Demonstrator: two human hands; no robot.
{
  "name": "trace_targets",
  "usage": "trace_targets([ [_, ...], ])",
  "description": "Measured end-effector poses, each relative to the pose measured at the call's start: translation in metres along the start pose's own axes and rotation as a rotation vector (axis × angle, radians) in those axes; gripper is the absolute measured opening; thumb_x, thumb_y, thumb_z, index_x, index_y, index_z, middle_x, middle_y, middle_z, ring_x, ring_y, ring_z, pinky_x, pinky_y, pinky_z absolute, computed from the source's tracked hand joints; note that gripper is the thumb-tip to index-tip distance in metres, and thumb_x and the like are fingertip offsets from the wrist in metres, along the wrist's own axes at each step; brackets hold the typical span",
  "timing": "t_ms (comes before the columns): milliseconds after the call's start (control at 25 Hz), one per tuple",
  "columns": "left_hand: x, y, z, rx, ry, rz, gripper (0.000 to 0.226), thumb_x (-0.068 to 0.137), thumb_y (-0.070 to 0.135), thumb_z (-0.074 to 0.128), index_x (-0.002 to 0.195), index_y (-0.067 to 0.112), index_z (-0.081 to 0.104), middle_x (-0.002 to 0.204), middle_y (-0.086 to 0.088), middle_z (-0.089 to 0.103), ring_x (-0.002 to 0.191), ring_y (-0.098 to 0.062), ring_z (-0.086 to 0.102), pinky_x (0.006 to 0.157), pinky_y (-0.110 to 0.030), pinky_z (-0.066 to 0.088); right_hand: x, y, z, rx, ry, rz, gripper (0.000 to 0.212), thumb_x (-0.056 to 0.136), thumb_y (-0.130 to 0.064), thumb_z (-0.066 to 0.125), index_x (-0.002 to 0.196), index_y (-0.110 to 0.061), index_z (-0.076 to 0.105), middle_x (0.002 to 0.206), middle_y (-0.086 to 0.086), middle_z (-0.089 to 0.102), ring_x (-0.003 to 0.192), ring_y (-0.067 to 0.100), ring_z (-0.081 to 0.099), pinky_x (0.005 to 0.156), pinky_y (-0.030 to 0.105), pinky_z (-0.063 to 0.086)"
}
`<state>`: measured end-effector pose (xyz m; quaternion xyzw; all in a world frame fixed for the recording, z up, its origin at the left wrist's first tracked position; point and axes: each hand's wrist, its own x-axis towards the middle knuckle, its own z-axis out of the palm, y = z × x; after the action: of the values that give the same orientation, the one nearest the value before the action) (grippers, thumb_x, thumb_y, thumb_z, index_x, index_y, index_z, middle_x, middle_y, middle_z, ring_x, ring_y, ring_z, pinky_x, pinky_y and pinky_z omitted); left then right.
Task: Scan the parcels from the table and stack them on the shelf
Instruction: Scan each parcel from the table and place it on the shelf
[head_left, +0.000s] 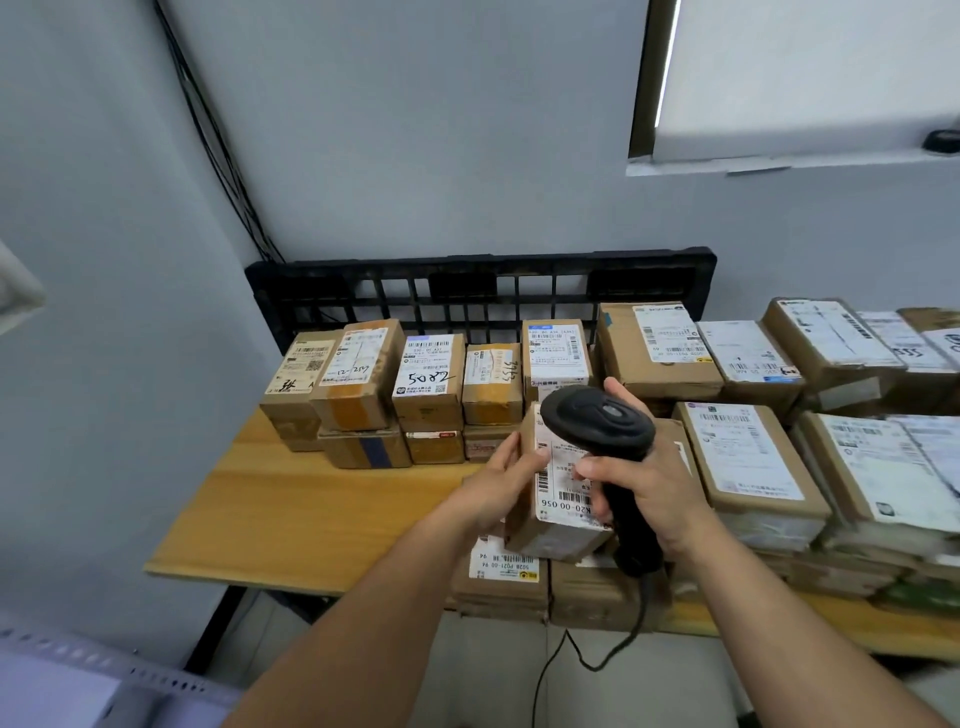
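My left hand (501, 480) grips a small brown parcel (550, 535) by its left side and holds it above the table, white barcode label facing up. My right hand (652, 491) grips the handle of a black corded barcode scanner (597, 423), whose head hovers just over the far end of the parcel's label. Several other cardboard parcels (426, 384) stand in rows on the wooden table (291, 499) behind and beside the held one.
More labelled parcels (748, 457) are stacked on the table's right side. A black plastic pallet (478, 291) leans against the wall behind the table. A perforated metal shelf edge (93, 670) shows at lower left. The scanner cable (566, 654) hangs below the table.
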<state>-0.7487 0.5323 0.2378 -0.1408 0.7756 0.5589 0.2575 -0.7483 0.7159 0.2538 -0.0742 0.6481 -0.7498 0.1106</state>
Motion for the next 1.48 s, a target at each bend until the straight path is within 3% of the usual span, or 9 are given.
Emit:
trace_targets([
  [120, -0.011, 0.005, -0.019, -0.055, -0.07, 0.049, 0.104, 0.064, 0.048, 0.077, 0.147, 0.052, 0.015, 0.14, -0.008, 0.048, 0.119, -0.029, 0.052, 0.1, -0.052, 0.046, 0.0, -0.003, 0.004, 0.006, -0.03, -0.012, 0.09, 0.065, -0.005, 0.075, 0.131, -0.054, 0.037, 0.075, 0.013, 0.071, 0.046, 0.025, 0.055, 0.042, 0.03, 0.047],
  [200, -0.018, 0.01, -0.027, 0.036, -0.033, 0.092, 0.112, 0.063, 0.042, 0.082, 0.149, 0.05, 0.011, 0.141, -0.006, 0.046, 0.119, -0.026, 0.051, 0.103, -0.049, 0.043, 0.001, -0.005, 0.009, -0.021, -0.055, -0.029, 0.096, 0.066, -0.005, 0.075, 0.139, -0.049, 0.032, 0.08, 0.011, 0.072, 0.047, 0.026, 0.056, 0.043, 0.03, 0.048],
  [320, -0.025, 0.01, -0.039, -0.075, 0.074, 0.176, 0.111, 0.068, 0.027, 0.084, 0.149, 0.048, 0.011, 0.132, -0.006, 0.056, 0.113, -0.024, 0.058, 0.097, -0.046, 0.049, -0.003, -0.015, 0.017, -0.041, -0.062, -0.068, 0.098, 0.065, -0.005, 0.076, 0.141, -0.047, 0.032, 0.094, 0.009, 0.073, 0.048, 0.026, 0.057, 0.044, 0.032, 0.049],
  [560, -0.046, 0.013, -0.081, -0.222, 0.287, 0.307, 0.127, 0.044, 0.038, 0.092, 0.146, 0.054, 0.017, 0.125, -0.006, 0.063, 0.111, -0.029, 0.062, 0.093, -0.055, 0.05, -0.029, -0.05, 0.027, -0.039, -0.137, -0.16, 0.092, 0.072, 0.002, 0.075, 0.132, -0.054, 0.035, 0.079, 0.014, 0.071, 0.048, 0.025, 0.057, 0.043, 0.032, 0.05],
  [800, -0.066, 0.018, -0.098, -0.227, 0.397, 0.406, 0.115, 0.061, 0.029, 0.087, 0.149, 0.049, 0.015, 0.118, -0.005, 0.066, 0.11, -0.026, 0.063, 0.096, -0.054, 0.049, -0.057, -0.069, 0.033, -0.066, -0.212, -0.178, 0.095, 0.066, -0.005, 0.073, 0.137, -0.053, 0.032, 0.081, 0.026, 0.067, 0.047, 0.024, 0.057, 0.044, 0.032, 0.049],
  [960, -0.077, 0.021, -0.103, -0.255, 0.425, 0.436, 0.121, 0.053, 0.035, 0.088, 0.148, 0.049, 0.015, 0.119, -0.005, 0.066, 0.11, -0.027, 0.063, 0.091, -0.056, 0.052, -0.068, -0.068, 0.033, -0.087, -0.252, -0.157, 0.094, 0.067, -0.005, 0.074, 0.136, -0.053, 0.033, 0.082, 0.017, 0.071, 0.048, 0.024, 0.058, 0.046, 0.031, 0.05],
  [1160, -0.089, 0.022, -0.105, -0.23, 0.477, 0.461, 0.109, 0.072, 0.019, 0.081, 0.151, 0.044, 0.01, 0.119, -0.005, 0.065, 0.111, -0.026, 0.062, 0.094, -0.055, 0.051, -0.076, -0.063, 0.032, -0.145, -0.251, -0.138, 0.1, 0.076, 0.011, 0.074, 0.147, -0.043, 0.03, 0.074, -0.002, 0.071, 0.047, 0.024, 0.058, 0.045, 0.03, 0.049],
  [1480, -0.114, 0.013, -0.108, -0.255, 0.492, 0.47, 0.105, 0.075, 0.015, 0.079, 0.151, 0.043, 0.012, 0.115, -0.004, 0.066, 0.112, -0.027, 0.061, 0.094, -0.055, 0.05, -0.085, -0.063, 0.043, -0.142, -0.263, -0.117, 0.103, 0.065, -0.004, 0.076, 0.148, -0.042, 0.029, 0.075, 0.008, 0.072, 0.047, 0.027, 0.058, 0.046, 0.035, 0.05],
])
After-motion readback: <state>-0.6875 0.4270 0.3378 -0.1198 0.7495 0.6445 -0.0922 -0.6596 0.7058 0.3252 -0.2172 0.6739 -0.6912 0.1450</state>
